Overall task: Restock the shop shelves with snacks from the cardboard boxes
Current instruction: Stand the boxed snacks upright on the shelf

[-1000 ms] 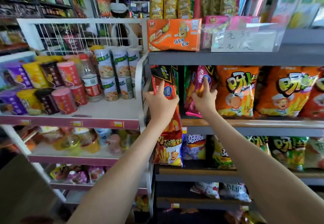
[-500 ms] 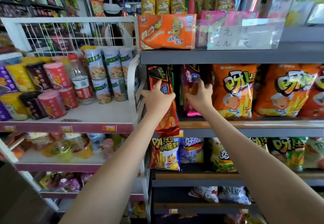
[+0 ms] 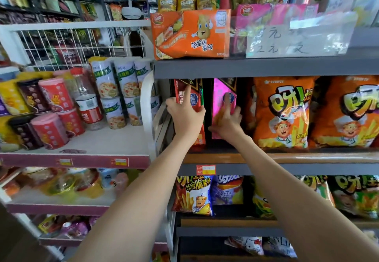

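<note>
A red chip bag [image 3: 185, 95] stands upright at the left end of the middle grey shelf [image 3: 266, 160]. My left hand [image 3: 184, 116] holds it, fingers curled over its front and thumb at its left edge. Beside it to the right stands a pink chip bag [image 3: 222, 97]. My right hand [image 3: 226, 121] presses on its lower front, one finger pointing up along it. A dark gap separates the two bags. No cardboard box shows in this view.
Big orange snack bags [image 3: 284, 112] fill the shelf to the right. An orange carton [image 3: 190, 34] sits on the shelf above. Left of a white wire divider [image 3: 148, 114], cans [image 3: 55, 95] crowd a white shelf. More chip bags [image 3: 192, 195] stand below.
The red bag hung low over the shelf edge earlier; my left hand has lifted it up and pushed it onto the shelf. My right hand has kept pressing the pink bag back.
</note>
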Action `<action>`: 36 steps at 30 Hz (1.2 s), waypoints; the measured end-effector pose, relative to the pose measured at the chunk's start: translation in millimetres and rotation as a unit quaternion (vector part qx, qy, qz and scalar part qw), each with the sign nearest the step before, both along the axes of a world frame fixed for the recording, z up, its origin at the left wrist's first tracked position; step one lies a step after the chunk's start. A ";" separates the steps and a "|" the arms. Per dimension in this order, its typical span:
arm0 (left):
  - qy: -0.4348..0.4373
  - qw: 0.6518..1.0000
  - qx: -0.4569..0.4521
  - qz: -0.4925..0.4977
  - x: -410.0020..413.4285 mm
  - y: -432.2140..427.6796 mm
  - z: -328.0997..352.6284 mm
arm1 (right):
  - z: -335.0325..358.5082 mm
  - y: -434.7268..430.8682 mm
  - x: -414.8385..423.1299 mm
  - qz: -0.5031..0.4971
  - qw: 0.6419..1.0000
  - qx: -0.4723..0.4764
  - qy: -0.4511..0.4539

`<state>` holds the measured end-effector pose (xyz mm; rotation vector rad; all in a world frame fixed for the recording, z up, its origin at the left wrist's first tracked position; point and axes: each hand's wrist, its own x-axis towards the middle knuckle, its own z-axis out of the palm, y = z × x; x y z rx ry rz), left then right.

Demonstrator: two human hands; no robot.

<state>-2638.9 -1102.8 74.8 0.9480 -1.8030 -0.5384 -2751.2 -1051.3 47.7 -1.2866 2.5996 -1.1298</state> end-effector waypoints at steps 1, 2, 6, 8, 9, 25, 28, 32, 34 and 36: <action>-0.005 1.000 -0.030 0.003 -0.6 -2.8 -5.6 | -1.1 0.9 -1.8 0.005 1.000 0.022 0.003; -0.007 0.999 -0.047 0.005 -1.1 -5.7 -10.5 | -2.4 2.3 -3.4 0.010 0.999 0.033 0.006; 0.012 0.998 -0.058 0.005 -4.0 -13.4 -18.4 | -4.4 3.8 -3.8 0.030 0.999 0.037 0.024; 0.026 0.996 -0.083 0.008 -5.8 -16.4 -19.7 | -3.7 2.4 -3.3 0.032 0.998 0.040 0.043; 0.032 0.996 -0.088 0.011 -7.5 -17.8 -21.3 | -3.4 2.0 -3.5 0.033 0.997 0.044 0.049; -0.196 0.971 0.123 -0.063 -3.0 -12.3 -21.3 | -0.5 10.0 1.0 -0.003 0.999 0.036 -0.015; -0.147 0.980 0.124 -0.059 -10.3 -6.2 -24.6 | -2.0 7.2 1.0 -0.002 1.000 0.030 -0.002; -0.145 0.980 0.123 -0.051 -15.9 -10.0 -30.7 | -4.8 5.0 -2.6 0.012 1.000 0.029 0.000; -0.155 0.979 0.120 -0.054 -15.6 -14.1 -30.5 | -5.7 3.9 -2.5 0.013 0.999 0.045 0.011; -0.172 0.976 0.120 -0.052 -13.7 -13.9 -29.3 | -4.1 3.3 -0.5 -0.003 0.996 0.086 0.037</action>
